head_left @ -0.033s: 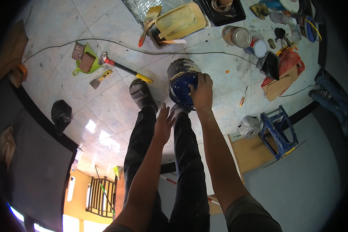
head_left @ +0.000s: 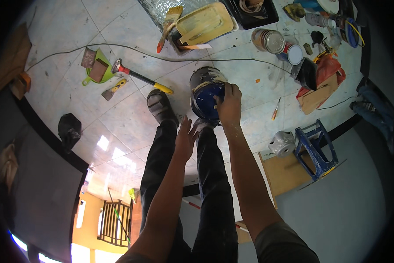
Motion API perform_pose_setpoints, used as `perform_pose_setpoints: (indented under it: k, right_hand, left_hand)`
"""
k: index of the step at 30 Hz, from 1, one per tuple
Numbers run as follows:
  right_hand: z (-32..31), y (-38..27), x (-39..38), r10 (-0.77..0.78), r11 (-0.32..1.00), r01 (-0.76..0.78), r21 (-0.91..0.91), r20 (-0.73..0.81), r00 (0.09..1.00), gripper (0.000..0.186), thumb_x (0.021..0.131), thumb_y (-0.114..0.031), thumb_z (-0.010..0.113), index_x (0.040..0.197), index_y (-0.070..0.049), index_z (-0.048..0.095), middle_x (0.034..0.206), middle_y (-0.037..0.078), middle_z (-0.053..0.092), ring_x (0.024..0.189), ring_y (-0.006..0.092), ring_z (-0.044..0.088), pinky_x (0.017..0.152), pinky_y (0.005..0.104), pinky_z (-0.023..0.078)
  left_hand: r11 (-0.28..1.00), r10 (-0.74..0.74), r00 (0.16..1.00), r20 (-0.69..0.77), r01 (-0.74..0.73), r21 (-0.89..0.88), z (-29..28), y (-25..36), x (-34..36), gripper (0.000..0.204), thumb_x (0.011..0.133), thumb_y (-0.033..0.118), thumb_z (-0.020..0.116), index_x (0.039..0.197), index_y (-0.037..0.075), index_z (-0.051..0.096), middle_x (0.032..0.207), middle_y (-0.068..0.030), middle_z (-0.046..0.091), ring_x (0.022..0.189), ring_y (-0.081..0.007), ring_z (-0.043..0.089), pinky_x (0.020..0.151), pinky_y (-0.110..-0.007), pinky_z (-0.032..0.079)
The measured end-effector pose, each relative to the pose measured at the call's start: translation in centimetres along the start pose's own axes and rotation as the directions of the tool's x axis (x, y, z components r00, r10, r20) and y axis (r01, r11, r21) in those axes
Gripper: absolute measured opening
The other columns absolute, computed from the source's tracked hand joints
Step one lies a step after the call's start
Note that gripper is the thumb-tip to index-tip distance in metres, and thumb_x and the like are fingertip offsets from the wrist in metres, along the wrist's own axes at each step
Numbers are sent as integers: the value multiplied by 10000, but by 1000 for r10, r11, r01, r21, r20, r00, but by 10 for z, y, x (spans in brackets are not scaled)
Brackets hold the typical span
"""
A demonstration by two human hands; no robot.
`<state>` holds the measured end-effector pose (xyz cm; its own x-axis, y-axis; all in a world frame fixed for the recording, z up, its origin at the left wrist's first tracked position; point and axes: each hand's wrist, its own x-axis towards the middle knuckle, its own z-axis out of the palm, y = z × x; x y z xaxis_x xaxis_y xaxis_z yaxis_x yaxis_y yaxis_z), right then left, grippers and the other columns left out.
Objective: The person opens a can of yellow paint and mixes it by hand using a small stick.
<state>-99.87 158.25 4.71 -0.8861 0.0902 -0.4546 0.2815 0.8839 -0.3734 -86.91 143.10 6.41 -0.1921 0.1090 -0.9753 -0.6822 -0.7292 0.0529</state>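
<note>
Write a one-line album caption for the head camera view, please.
Right hand holding a paint-smeared bucket, left hand empty, with a screwdriver lying on the tiled floor.

Pale, marbled floor tiles (head_left: 131, 105) carry a long dark cable (head_left: 170, 60) snaking across them, a red-and-yellow-handled hammer (head_left: 141, 78), a yellow-handled putty knife (head_left: 114, 90), a lime-green dustpan (head_left: 107, 76), a slim screwdriver (head_left: 275, 109) and, farther off, two lidded paint cans (head_left: 274, 42).
</note>
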Motion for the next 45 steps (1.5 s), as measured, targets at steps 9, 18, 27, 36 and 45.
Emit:
perform_pose_setpoints:
  k: [9,18,27,36,45]
  right_hand:
    - [-2,22,-9,-58,998,58,-32,3,998,534,717,-138,832,1117,25,517,1109,182,538,1054,374,517,899,461,462]
    - [-5,30,11,-58,993,64,-103,53,997,558,701,-220,862,1084,-22,507,1097,166,550,1069,379,526,876,473,477]
    - [-8,43,19,-40,989,49,-140,65,997,583,709,-261,860,1096,-15,499,1097,152,557,1074,348,547,879,464,487]
    - [-7,48,12,-54,981,60,-186,34,998,645,713,-271,858,1183,-8,503,1167,161,557,1118,350,540,935,482,466]
    - [-17,84,-20,286,937,-262,231,-79,955,786,726,-278,862,1297,66,447,1187,252,564,1121,425,551,980,491,466]
  left_hand:
    - [998,-31,999,20,32,-50,19,-16,26,654,1031,458,501,1568,167,267,1555,-44,364,1374,-224,397,1148,-359,274]
    - [999,-33,993,114,35,-16,22,-12,31,720,1054,436,453,1611,172,81,1631,-52,224,1489,-272,251,1190,-378,200]
    - [1000,-24,992,122,23,15,44,-7,34,620,1040,428,496,1558,176,266,1515,-7,383,1334,-219,411,1096,-358,326]
    - [994,-12,984,180,-8,108,58,-3,32,616,1027,389,518,1558,192,278,1548,-15,355,1359,-239,394,1115,-386,311]
    - [782,340,940,-18,-272,560,101,26,18,622,1032,296,511,1572,96,274,1522,-142,407,1328,-258,476,1087,-349,374]
